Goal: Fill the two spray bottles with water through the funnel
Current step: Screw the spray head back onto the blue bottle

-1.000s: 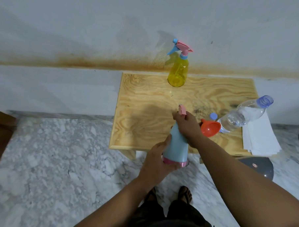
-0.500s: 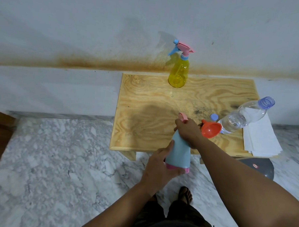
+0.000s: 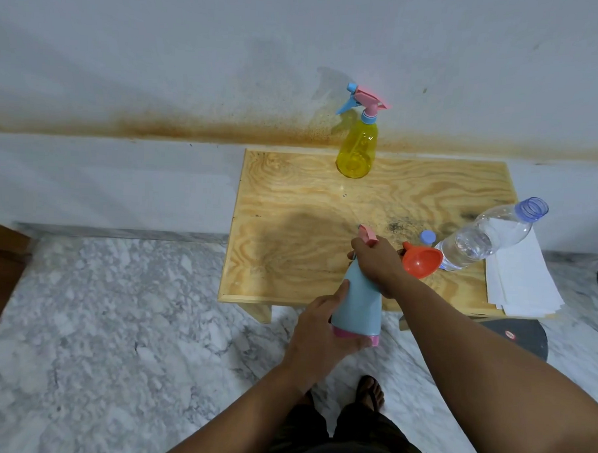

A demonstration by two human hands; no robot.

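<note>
**Blue spray bottle held over the worktop's near edge**

The blue spray bottle (image 3: 357,304) stands nearly upright, pink base down, top leaning slightly away. The left hand (image 3: 324,326) grips its lower body; the right hand (image 3: 378,264) is wrapped round its pink head. The orange funnel (image 3: 419,260) lies on its side on the worktop (image 3: 290,232), beside the water bottle (image 3: 485,234). The yellow spray bottle (image 3: 357,146) stands upright at the far edge.
</note>
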